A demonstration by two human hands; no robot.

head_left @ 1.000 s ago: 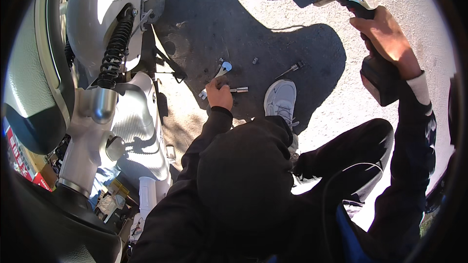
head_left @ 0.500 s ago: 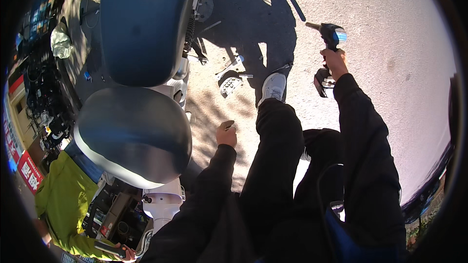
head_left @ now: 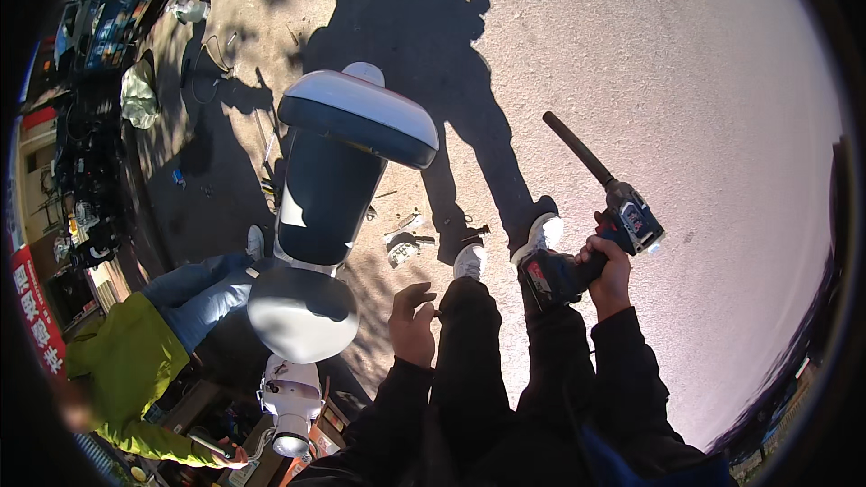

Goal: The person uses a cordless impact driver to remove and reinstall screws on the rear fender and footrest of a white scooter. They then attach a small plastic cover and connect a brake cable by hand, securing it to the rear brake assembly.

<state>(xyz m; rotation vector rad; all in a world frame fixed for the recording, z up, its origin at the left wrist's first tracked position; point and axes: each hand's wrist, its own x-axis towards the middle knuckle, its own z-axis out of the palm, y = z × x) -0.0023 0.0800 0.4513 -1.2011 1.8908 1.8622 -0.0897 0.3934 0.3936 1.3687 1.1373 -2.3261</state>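
Observation:
My right hand (head_left: 610, 275) grips a black cordless impact tool (head_left: 629, 214) by its handle; a long dark socket extension points up and left from its nose, and a battery hangs at its base. My left hand (head_left: 412, 325) is low at centre, fingers curled, with a small dark thing at the fingertips that I cannot make out. Beyond my white shoes (head_left: 471, 261), loose metal parts and tools (head_left: 402, 249) lie on the pavement. A white scooter with a dark padded seat (head_left: 330, 198) and backrest (head_left: 356, 113) stands to the left of my legs.
A person in a yellow-green jacket (head_left: 135, 361) and jeans is at lower left, a hand on the scooter's handlebar (head_left: 216, 451). Parked dark vehicles (head_left: 81, 180), a pale bag (head_left: 138, 95) and a red sign (head_left: 36, 307) line the left. Sunlit pavement (head_left: 704, 108) spreads to the right.
I have risen from a crouch over the parts; the whole scooter now shows. My left hand has left the tools on the ground. The impact tool has come lower, its long extension in fuller view.

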